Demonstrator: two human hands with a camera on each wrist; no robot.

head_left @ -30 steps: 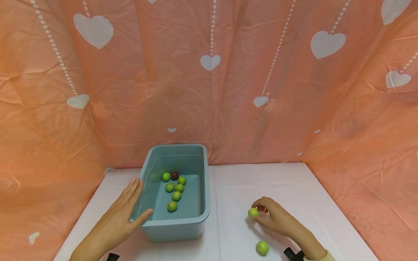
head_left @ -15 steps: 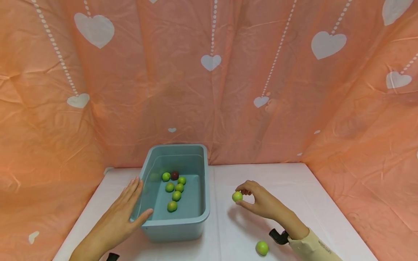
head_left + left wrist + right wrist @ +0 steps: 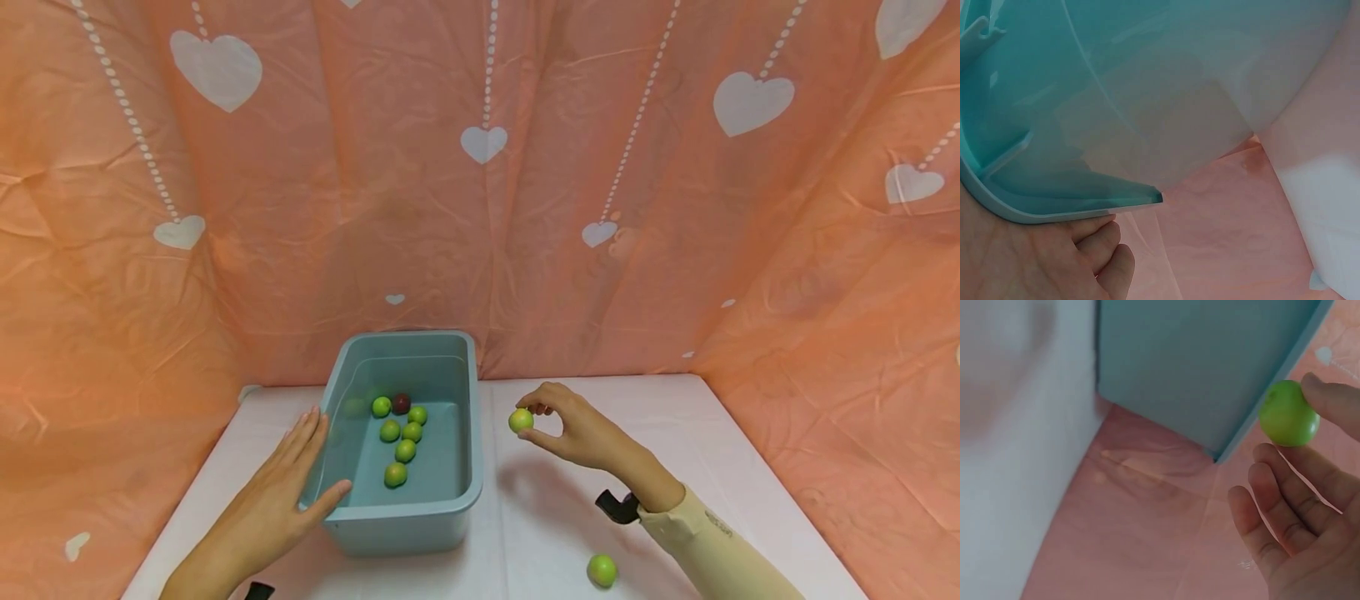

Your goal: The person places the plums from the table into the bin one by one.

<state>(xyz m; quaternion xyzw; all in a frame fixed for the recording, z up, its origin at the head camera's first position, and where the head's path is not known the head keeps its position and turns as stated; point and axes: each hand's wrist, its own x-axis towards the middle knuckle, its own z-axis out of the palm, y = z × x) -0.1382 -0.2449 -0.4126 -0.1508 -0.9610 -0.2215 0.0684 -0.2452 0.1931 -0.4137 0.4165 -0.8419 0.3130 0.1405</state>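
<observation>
A small round green fruit (image 3: 521, 420) is pinched between the thumb and fingers of my right hand (image 3: 581, 429), raised above the table just right of the bin. In the right wrist view the same green fruit (image 3: 1289, 414) shows near the bin's outer wall (image 3: 1185, 369). My left hand (image 3: 273, 492) rests with straight fingers on the left rim of the blue-grey bin (image 3: 405, 507); the left wrist view has the hand (image 3: 1041, 262) against the rim. Inside the bin lie several green fruits (image 3: 406, 451) and one dark red fruit (image 3: 401, 404).
Another green fruit (image 3: 602, 571) lies on the white tabletop (image 3: 645, 417) near the front, below my right forearm. An orange sheet with white hearts (image 3: 405, 208) hangs behind the table and along both sides.
My right hand has lifted the green fruit from the table and carried it left and away from me, towards the bin. The left hand and the bin stay where they were.
</observation>
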